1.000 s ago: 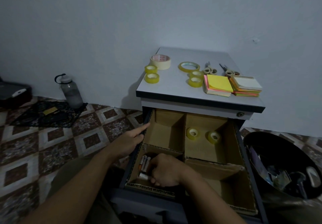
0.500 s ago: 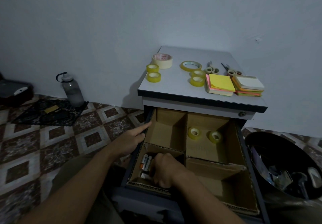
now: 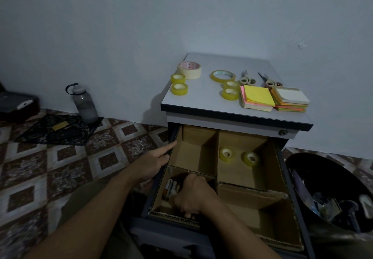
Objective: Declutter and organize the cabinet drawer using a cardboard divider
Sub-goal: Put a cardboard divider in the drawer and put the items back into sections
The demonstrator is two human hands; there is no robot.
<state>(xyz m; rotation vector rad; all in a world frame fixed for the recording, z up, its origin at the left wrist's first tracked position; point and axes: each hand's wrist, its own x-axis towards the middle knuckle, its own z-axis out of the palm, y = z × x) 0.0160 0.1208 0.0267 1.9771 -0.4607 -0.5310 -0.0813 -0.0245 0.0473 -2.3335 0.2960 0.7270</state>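
The cabinet drawer stands pulled out, lined with a cardboard divider that splits it into four compartments. Two yellow tape rolls lie in the back right compartment. Several batteries lie in the front left one. My right hand reaches down into that compartment beside the batteries with its fingers curled; what they hold is hidden. My left hand grips the drawer's left side, its index finger stretched along the rim.
On the cabinet top lie several tape rolls, two pairs of scissors and two stacks of sticky notes. A dark bin with rubbish stands at the right. A water bottle stands on the tiled floor at the left.
My right hand has shifted slightly back and right within the front left compartment, uncovering more of the batteries. My left hand has stayed on the drawer's side.
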